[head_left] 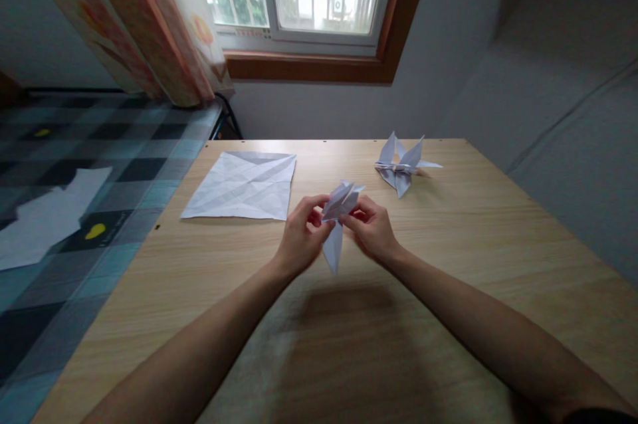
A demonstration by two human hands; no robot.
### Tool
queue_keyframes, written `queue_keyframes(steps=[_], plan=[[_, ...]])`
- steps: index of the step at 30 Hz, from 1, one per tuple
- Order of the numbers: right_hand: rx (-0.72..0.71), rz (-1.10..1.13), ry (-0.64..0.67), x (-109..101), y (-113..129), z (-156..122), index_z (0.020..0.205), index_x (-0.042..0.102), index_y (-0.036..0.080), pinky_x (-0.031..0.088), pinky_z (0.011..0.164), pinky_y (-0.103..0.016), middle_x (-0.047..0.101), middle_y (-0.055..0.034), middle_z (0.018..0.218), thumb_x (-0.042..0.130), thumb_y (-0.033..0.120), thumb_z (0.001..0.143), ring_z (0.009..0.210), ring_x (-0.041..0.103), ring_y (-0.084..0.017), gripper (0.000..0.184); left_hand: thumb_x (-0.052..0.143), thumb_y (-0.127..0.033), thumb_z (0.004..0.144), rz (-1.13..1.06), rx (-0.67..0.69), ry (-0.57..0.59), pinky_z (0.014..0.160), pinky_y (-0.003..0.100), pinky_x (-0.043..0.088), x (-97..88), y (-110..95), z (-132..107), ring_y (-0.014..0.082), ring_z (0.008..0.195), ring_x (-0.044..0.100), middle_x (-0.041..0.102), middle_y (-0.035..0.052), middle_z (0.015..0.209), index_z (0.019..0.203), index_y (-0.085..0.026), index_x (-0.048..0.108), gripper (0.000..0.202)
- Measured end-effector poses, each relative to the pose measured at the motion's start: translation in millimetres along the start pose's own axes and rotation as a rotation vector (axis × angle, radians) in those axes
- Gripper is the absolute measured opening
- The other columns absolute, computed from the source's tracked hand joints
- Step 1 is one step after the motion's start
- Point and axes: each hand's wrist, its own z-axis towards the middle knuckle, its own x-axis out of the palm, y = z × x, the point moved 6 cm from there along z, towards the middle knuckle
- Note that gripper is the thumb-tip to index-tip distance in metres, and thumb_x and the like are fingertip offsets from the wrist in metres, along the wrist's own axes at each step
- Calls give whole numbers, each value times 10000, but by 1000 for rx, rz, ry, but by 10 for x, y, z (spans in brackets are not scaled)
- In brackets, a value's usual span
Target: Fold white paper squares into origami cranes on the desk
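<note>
Above the middle of the wooden table, a white folded paper piece (341,203) is held between both hands, with one long pointed flap hanging down toward me. My left hand (305,232) pinches its left side between thumb and fingers. From the right, my right hand (373,228) grips the other side the same way. Parts of the folds are covered by the fingertips. At the back right of the table stands a folded paper flower or similar origami (400,163) with several pointed petals. A creased white paper sheet (244,186) lies flat to the left of my hands.
The wooden table (478,291) reaches to the wall below a brown-framed window (319,66). Left of it is a bed with a checked cover (54,138), bearing loose white paper (54,218). An orange curtain (134,25) hangs at the upper left.
</note>
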Motion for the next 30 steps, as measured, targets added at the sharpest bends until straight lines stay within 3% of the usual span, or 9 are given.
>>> queue_keyframes(steps=[4, 7, 11, 13, 15, 18, 21, 26, 30], plan=[[-103, 3, -14, -11, 79, -3, 746, 668, 219, 496, 673, -279, 631, -3, 825, 775, 264, 748, 791, 597, -162, 116, 667, -125, 776, 222, 43, -1, 636, 228, 462, -24, -57, 3, 101, 689, 520, 561, -4, 849, 981, -207, 700, 223], [-89, 33, -2, 3, 60, -12, 780, 671, 226, 498, 680, -284, 637, -4, 839, 770, 283, 765, 804, 602, -165, 116, 699, -170, 778, 326, 22, -34, 689, 265, 483, -47, -49, 7, 130, 733, 528, 549, 2, 834, 978, -215, 726, 207], [-108, 62, -64, -22, 92, -26, 827, 672, 232, 512, 772, -314, 649, -6, 896, 774, 284, 771, 858, 611, -169, 127, 723, -275, 791, 386, 63, -81, 791, 326, 486, -70, -80, 9, 181, 851, 552, 550, 28, 839, 795, -215, 743, 63], [-92, 117, -88, -21, 111, -35, 837, 657, 229, 514, 762, -308, 657, 3, 866, 756, 290, 790, 816, 616, -156, 125, 692, -281, 815, 307, 62, -55, 805, 329, 482, -49, -90, 6, 184, 868, 573, 605, 40, 869, 769, -199, 718, 98], [-53, 178, -87, 6, 119, -46, 833, 630, 225, 517, 732, -296, 658, 17, 799, 753, 309, 792, 756, 617, -143, 155, 641, -296, 853, 146, -21, 8, 722, 296, 483, 0, -54, -2, 160, 776, 588, 644, 26, 819, 809, -185, 682, 126], [29, 247, -23, 88, 113, -61, 844, 601, 226, 528, 704, -291, 666, 22, 775, 823, 318, 709, 728, 631, -144, 276, 610, -370, 876, -106, -197, 47, 526, 229, 404, 66, 31, -32, 109, 560, 517, 599, -26, 652, 840, -177, 611, 196], [121, 276, 20, 131, 77, -60, 854, 593, 231, 511, 607, -269, 656, 29, 742, 857, 330, 653, 640, 606, -130, 346, 654, -404, 846, -268, -284, 46, 470, 202, 348, 108, 79, -50, 84, 477, 468, 538, -65, 565, 855, -187, 547, 241], [192, 259, 2, 77, -8, -24, 840, 639, 216, 496, 594, -266, 653, 18, 708, 827, 402, 677, 635, 597, -138, 311, 737, -346, 777, -417, -247, -19, 506, 187, 393, 95, 64, -26, 65, 523, 511, 576, -69, 706, 1012, -218, 508, 352], [270, 327, 15, 82, -88, -21, 811, 657, 204, 504, 623, -266, 680, 14, 709, 824, 432, 684, 638, 616, -138, 311, 703, -336, 804, -390, -196, -81, 530, 198, 420, 41, 63, -12, 67, 561, 516, 557, -49, 756, 963, -209, 537, 263]])
